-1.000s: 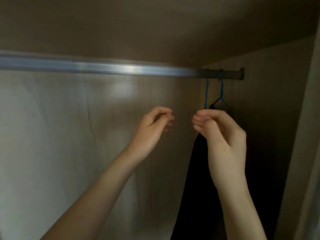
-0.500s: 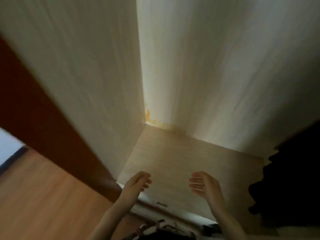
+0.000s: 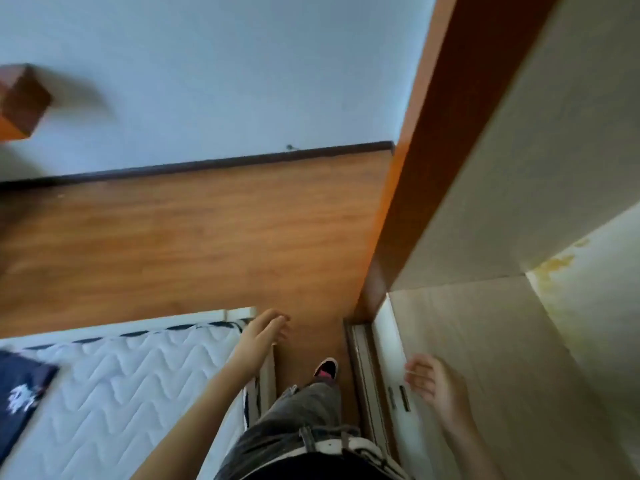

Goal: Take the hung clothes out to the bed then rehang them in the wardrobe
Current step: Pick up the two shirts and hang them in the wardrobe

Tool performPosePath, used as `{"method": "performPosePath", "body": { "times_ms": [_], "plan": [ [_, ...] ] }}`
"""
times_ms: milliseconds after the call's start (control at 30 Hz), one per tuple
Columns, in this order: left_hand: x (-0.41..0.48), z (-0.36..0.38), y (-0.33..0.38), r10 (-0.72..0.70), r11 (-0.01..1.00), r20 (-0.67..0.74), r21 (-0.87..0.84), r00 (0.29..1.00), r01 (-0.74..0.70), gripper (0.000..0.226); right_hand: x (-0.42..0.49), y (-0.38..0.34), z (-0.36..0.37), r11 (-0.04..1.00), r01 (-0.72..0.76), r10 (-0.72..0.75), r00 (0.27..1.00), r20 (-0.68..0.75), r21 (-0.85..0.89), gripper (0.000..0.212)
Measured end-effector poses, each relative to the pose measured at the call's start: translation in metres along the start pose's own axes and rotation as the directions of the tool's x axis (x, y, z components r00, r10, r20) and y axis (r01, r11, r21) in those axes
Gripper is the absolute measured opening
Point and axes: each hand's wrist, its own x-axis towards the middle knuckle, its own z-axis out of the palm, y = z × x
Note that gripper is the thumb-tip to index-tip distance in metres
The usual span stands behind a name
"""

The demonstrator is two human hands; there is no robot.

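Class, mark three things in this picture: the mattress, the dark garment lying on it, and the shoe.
mattress [image 3: 138, 382], head view, quilted white top.
dark garment [image 3: 20, 382], head view, its navy fabric.
shoe [image 3: 326, 368], head view, its toe.

**Count of what is in view**

Two hands: the left hand and the right hand, both empty with fingers spread. One bed. One dark garment lying on it. One wardrobe. One shoe on the floor. One white belt.
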Motion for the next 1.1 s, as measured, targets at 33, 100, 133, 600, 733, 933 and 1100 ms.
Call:
{"method": "performPosePath", "body": {
  "times_ms": [33, 100, 133, 600, 733, 933, 1100],
  "plan": [
    [-0.014, -0.011, -0.013, -0.037, 0.998, -0.057, -0.055, 0.998, 0.034, 0.032, 0.003, -0.004, 0.017, 0.998, 0.005, -0.001, 0.998, 0.059, -0.064, 0.025],
    [-0.039, -0.03, -0.04, -0.126, 0.985, -0.151, -0.139, 0.98, 0.105, 0.032, 0.006, -0.009, 0.055, 0.984, 0.041, -0.01, 0.984, 0.179, -0.172, 0.025],
    [-0.049, -0.038, -0.055, -0.177, 0.974, -0.194, -0.176, 0.965, 0.143, 0.028, 0.007, -0.01, 0.074, 0.975, 0.068, -0.014, 0.97, 0.244, -0.213, 0.025],
    [-0.019, -0.15, -0.138, -0.566, 0.788, -0.483, -0.556, 0.668, 0.265, 0.019, 0.071, -0.052, 0.335, 0.761, 0.312, 0.098, 0.812, 0.576, -0.569, 0.028],
    [0.04, -0.195, -0.112, -0.525, 0.8, -0.5, -0.567, 0.689, 0.197, 0.02, 0.095, -0.098, 0.394, 0.73, 0.344, 0.082, 0.814, 0.575, -0.59, 0.028],
    [0.131, -0.262, -0.066, -0.463, 0.825, -0.538, -0.551, 0.704, 0.122, 0.022, 0.152, -0.16, 0.474, 0.656, 0.417, 0.051, 0.807, 0.589, -0.629, 0.028],
    [0.215, -0.304, -0.062, -0.538, 0.768, -0.575, -0.635, 0.616, 0.079, 0.023, 0.222, -0.204, 0.576, 0.544, 0.459, 0.137, 0.777, 0.614, -0.702, 0.026]
  ]
}}
